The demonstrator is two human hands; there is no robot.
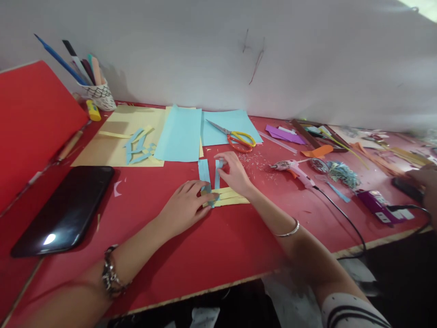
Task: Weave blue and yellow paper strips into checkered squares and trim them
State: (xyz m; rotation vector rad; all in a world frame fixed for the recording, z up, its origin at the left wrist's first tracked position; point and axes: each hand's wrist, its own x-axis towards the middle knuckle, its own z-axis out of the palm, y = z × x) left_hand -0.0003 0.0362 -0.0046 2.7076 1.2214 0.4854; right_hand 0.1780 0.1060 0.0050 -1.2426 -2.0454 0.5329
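Two narrow light-blue paper strips stand out from a bundle of yellow paper strips (234,196) on the red tabletop, crossing it roughly at right angles. My left hand (184,206) lies over the bundle's left end, fingers stretched out and pressing where the wider blue strip (204,171) meets the yellow ones. Between the thumb and fingers of my right hand (235,173) is the upper part of the other blue paper strip (217,180). My fingers partly hide the crossings, so how the strips pass over each other is unclear.
Scissors (235,135) rest on blue sheets (179,132). Blue and yellow scraps (138,148) lie on a yellow sheet. A pink glue gun (295,173) trails a cord at right. A black phone (64,212) lies left; another person's hand (425,177) is at far right.
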